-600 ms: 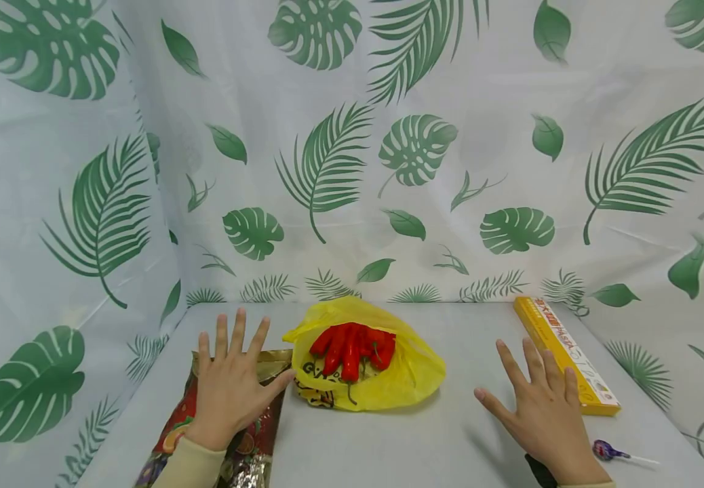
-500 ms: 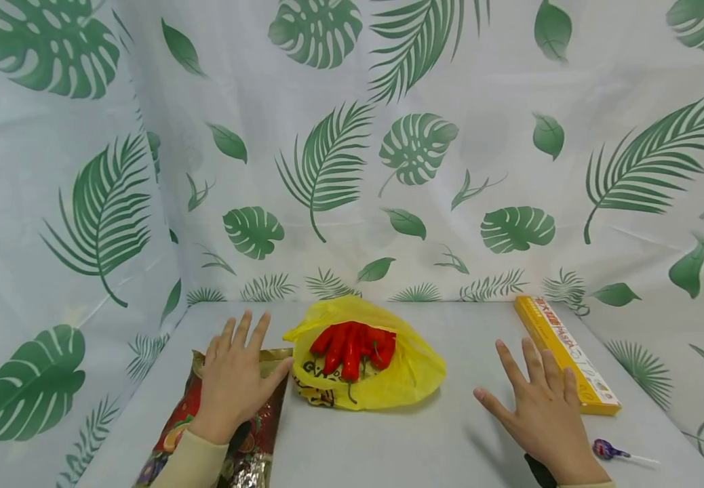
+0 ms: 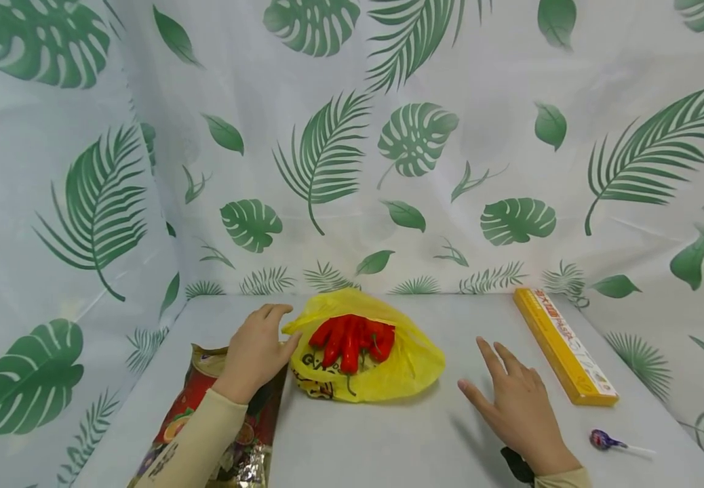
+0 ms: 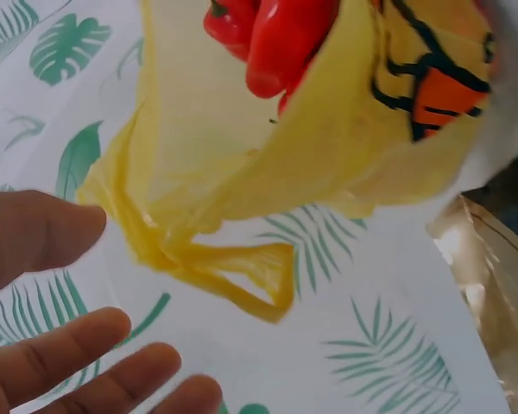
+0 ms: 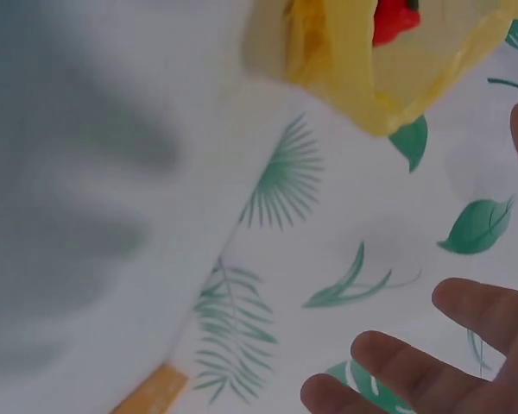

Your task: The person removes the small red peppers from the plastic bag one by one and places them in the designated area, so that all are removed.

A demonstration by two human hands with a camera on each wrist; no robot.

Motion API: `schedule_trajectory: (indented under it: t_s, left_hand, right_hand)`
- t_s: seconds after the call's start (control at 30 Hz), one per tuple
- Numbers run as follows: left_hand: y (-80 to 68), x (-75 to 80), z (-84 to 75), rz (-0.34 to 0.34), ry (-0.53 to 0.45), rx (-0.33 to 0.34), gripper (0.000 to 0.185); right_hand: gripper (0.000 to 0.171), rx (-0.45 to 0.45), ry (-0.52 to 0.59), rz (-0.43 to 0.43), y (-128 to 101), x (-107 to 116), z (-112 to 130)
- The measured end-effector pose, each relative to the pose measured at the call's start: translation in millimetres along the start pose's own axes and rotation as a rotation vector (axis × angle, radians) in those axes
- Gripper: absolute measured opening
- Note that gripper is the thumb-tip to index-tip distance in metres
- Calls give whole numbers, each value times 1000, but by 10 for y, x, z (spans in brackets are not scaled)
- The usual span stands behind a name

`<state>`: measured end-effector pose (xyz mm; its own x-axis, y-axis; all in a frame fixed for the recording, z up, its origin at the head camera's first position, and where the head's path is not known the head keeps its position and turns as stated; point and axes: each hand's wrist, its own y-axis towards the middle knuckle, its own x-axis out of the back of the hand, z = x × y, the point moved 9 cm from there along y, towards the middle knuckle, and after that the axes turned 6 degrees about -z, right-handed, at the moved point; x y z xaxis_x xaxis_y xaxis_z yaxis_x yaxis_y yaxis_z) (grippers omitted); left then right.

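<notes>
Head view: the left hand [image 3: 258,349], fingers loosely curled and holding nothing, hovers beside the yellow bag [image 3: 365,352] of peppers [image 3: 352,337] mid-surface. Thin, floppy plastic, probably best pinched at its handles. The right hand [image 3: 515,410] lies open.

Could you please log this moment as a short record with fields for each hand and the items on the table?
left hand: fingers loosely bent, next to the yellow bag, holding nothing
right hand: flat, fingers spread, holding nothing
bag contents: red peppers
under left forearm: foil packet
right side: yellow box, lollipop
surface: table
</notes>
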<state>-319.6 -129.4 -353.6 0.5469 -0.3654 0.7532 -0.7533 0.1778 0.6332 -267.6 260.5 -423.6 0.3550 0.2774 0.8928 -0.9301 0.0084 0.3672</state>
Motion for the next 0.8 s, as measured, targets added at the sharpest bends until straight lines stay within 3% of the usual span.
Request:
schedule_trajectory:
  t_s: [0.2, 0.47, 0.6, 0.8]
  left_hand:
    - [120, -75, -71, 15, -77, 22, 36]
    - [163, -223, -66, 107, -105, 73, 30]
    - [172, -224, -63, 99, -104, 67, 22]
    - [187, -236, -59, 85, -98, 68, 18]
  right_hand:
    - [70, 53, 109, -123, 70, 6, 246]
    - [47, 100, 305, -154, 240, -139, 668]
    - [44, 106, 374, -121, 323, -280, 864]
    - [52, 34, 445, -7, 490, -633, 1027]
